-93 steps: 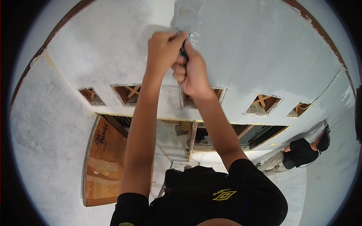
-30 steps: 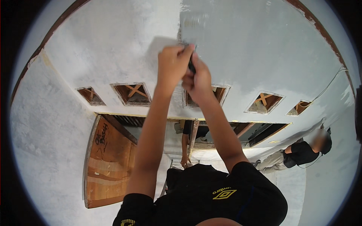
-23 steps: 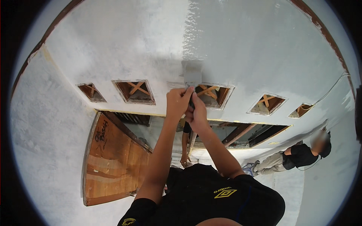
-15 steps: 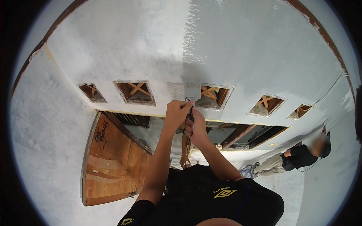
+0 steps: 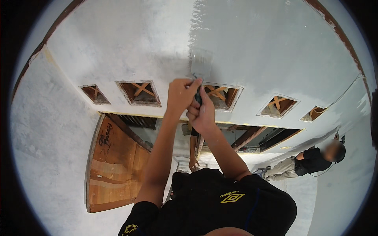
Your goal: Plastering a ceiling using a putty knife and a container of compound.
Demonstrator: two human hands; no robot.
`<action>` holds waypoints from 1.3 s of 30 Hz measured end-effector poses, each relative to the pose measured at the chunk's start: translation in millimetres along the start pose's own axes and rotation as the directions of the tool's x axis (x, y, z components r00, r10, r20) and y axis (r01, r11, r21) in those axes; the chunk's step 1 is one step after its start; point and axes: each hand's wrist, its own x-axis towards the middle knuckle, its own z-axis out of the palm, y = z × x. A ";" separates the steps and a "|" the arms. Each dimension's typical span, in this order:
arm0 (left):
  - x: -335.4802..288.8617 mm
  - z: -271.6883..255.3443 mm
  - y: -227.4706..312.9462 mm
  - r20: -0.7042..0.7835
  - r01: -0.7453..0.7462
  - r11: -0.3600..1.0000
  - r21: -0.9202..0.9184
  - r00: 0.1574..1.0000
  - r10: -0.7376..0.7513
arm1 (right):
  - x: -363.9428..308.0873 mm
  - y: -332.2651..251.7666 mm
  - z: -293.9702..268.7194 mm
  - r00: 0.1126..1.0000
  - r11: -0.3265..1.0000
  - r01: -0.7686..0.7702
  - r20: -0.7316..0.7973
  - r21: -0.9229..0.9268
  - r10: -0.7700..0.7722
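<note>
Both my arms reach up toward the wall point(image 5: 244, 43), which is pale whitish on the left and greyer on the right. My left hand point(image 5: 179, 95) and my right hand point(image 5: 204, 114) are closed together round the dark handle of a wide-bladed putty knife point(image 5: 202, 65). Its grey blade lies against the wall, at the ragged border between the two shades. The left thumb presses near the base of the blade, and the right fingers wrap the handle lower down. The blade's outline blends partly into the wet-looking grey surface.
Square vent openings point(image 5: 138, 93) with wooden crosspieces run across the wall. Below them are a long opening and an open wooden door point(image 5: 114, 169). At right a person point(image 5: 319, 159) in dark clothes works at the wall; another person's arm point(image 5: 193, 151) shows below my hands.
Both hands and the putty knife have moved up the wall, with the blade now above the vent opening it was beside. The grip is the same.
</note>
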 end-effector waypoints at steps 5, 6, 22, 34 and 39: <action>-31.5 2.9 -35.7 0.112 0.149 0.988 0.030 0.982 -0.152 | -14.2 25.5 -41.5 0.983 0.986 -0.140 -0.110 0.089 0.149; -36.7 3.0 -39.1 0.133 0.163 0.986 0.029 0.977 -0.165 | -19.8 27.6 -44.6 0.982 0.989 -0.144 -0.121 0.032 0.147; 5.8 1.7 -9.7 0.167 0.170 0.957 -0.237 0.977 -0.132 | -12.4 -21.1 -0.9 0.998 0.996 -0.059 0.013 -0.064 0.060; -52.9 -4.6 -13.4 0.238 0.297 0.855 -0.424 0.948 -0.211 | -59.1 15.0 -13.6 0.989 0.988 -0.086 -0.129 -0.131 0.069; -7.8 -8.8 36.0 0.103 0.031 0.941 -0.337 0.995 0.005 | -39.0 -26.3 22.2 0.993 0.983 0.077 0.100 -0.167 -0.061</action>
